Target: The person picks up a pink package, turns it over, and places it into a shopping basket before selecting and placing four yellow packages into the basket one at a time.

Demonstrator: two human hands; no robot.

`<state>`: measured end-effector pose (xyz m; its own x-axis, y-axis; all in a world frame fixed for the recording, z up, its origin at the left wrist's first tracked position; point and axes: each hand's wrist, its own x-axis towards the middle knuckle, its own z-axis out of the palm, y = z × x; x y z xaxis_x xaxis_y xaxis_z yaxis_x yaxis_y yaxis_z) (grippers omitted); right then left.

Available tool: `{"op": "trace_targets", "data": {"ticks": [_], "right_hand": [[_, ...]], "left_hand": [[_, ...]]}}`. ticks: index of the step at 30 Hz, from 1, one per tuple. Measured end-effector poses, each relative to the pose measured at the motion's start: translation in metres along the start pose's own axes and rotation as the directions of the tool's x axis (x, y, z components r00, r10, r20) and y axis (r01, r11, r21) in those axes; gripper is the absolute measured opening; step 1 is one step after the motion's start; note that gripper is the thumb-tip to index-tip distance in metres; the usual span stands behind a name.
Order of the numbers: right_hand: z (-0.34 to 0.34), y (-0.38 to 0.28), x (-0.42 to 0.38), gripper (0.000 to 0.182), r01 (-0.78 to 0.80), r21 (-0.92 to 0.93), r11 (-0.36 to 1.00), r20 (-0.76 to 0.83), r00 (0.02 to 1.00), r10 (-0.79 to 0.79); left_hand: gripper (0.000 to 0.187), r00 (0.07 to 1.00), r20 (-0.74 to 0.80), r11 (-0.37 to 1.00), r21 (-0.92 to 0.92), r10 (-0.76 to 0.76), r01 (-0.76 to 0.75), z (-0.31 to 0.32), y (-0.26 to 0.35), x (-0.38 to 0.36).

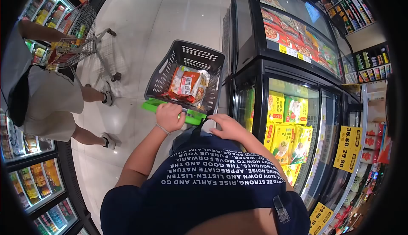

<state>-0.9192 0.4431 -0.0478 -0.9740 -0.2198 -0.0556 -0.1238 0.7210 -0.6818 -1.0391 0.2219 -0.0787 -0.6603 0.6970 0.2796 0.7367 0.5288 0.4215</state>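
A dark grey shopping basket (155,77) with perforated walls stands in front of me, and a red and white food package (187,85) lies inside it. My left hand (170,117) is wrapped round the green handle (194,117) at the basket's near side. To the right of the handle is my right hand (225,126), its fingers apart and nothing in them. Its fingertips are close to the handle's right end; whether they touch it I cannot tell.
Glass freezers (261,67) run along the right, with yellow food bags (282,139) and price signs (347,149). On the left a person (53,103) stands by a wire shopping cart (80,43). Pale floor tiles (187,9) stretch ahead; more lit coolers line the far left.
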Motion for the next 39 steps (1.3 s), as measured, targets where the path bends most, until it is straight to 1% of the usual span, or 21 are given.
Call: {"op": "trace_targets", "data": {"ticks": [1,4,5,7,8,9,11,12,15,16,19,22,25,26,28,29,32,35,36,39], "right_hand": [[0.001,-0.002,0.021,0.047,0.116,-0.016,0.993,-0.010,0.993,-0.116],[0.013,-0.001,0.076,0.048,0.129,0.019,0.992,-0.068,0.990,-0.127],[0.012,0.003,0.090,0.046,0.018,-0.058,0.998,-0.002,1.000,-0.019],[0.007,0.015,0.117,0.041,-0.187,-0.225,0.956,0.104,0.971,0.214],[0.008,0.028,0.126,0.036,-0.167,-0.307,0.937,0.063,0.979,0.195],[-0.001,0.032,0.137,0.037,-0.184,-0.331,0.925,0.119,0.965,0.234],[-0.023,0.037,0.161,0.040,-0.211,-0.381,0.900,0.222,0.924,0.311],[-0.026,0.049,0.172,0.037,-0.144,-0.385,0.912,0.195,0.953,0.233],[-0.039,0.085,0.215,0.032,-0.199,-0.192,0.961,0.492,0.828,0.269],[-0.043,0.094,0.224,0.030,-0.241,-0.068,0.968,0.500,0.832,0.242],[-0.066,0.110,0.255,0.029,-0.210,-0.086,0.974,0.494,0.840,0.225],[-0.091,0.122,0.285,0.029,-0.308,-0.091,0.947,0.465,0.828,0.314],[-0.114,0.146,0.323,0.029,-0.337,-0.097,0.936,0.489,0.803,0.340],[-0.117,0.158,0.335,0.030,-0.282,-0.121,0.952,0.435,0.847,0.307],[-0.129,0.174,0.361,0.034,-0.248,-0.128,0.960,0.394,0.876,0.278],[-0.134,0.183,0.372,0.036,-0.232,-0.119,0.965,0.393,0.882,0.260],[-0.152,0.207,0.406,0.036,-0.257,-0.074,0.963,0.421,0.868,0.264],[-0.167,0.233,0.440,0.035,-0.209,-0.027,0.978,0.409,0.890,0.201],[-0.171,0.244,0.452,0.034,-0.163,-0.040,0.986,0.415,0.895,0.165],[-0.189,0.268,0.481,0.034,-0.182,0.018,0.983,0.430,0.889,0.157]], "left_hand": [[0.016,1.000,0.004,1.000,-0.014,0.027,-0.027,0.002,-0.002,0.012],[0.023,0.980,-0.004,0.972,-0.129,0.197,-0.196,0.000,-0.010,0.044],[0.024,0.978,0.035,0.975,-0.097,0.205,-0.200,-0.001,-0.019,0.053],[0.027,0.971,0.115,0.977,-0.034,0.212,-0.209,0.001,-0.043,0.072],[0.028,0.946,0.316,0.995,0.042,0.073,-0.090,0.008,-0.063,0.080],[0.028,0.915,0.403,0.996,0.076,0.001,-0.034,0.008,-0.067,0.095],[0.027,0.821,0.552,0.984,0.164,-0.147,0.066,0.005,-0.072,0.124],[0.024,0.821,0.555,0.986,0.154,-0.134,0.057,0.007,-0.077,0.136],[0.024,0.784,0.607,0.989,0.141,-0.126,0.050,0.009,-0.089,0.169],[0.024,0.776,0.614,0.987,0.142,-0.145,0.072,0.010,-0.092,0.180],[0.032,0.716,0.675,0.984,0.144,-0.178,0.110,0.015,-0.110,0.220],[0.027,0.696,0.705,0.990,0.073,-0.134,0.117,0.022,-0.131,0.264],[0.028,0.699,0.698,0.988,0.107,-0.156,0.114,0.032,-0.153,0.307],[0.029,0.679,0.712,0.984,0.131,-0.179,0.123,0.034,-0.161,0.325],[0.031,0.621,0.749,0.973,0.181,-0.229,0.141,0.030,-0.167,0.356],[0.031,0.619,0.752,0.974,0.173,-0.226,0.146,0.034,-0.175,0.368],[0.031,0.617,0.756,0.975,0.157,-0.219,0.154,0.047,-0.202,0.409],[0.032,0.610,0.760,0.974,0.161,-0.225,0.158,0.051,-0.219,0.446],[0.032,0.609,0.760,0.974,0.160,-0.225,0.161,0.051,-0.223,0.461],[0.033,0.629,0.747,0.976,0.161,-0.217,0.145,0.056,-0.238,0.502]]}}
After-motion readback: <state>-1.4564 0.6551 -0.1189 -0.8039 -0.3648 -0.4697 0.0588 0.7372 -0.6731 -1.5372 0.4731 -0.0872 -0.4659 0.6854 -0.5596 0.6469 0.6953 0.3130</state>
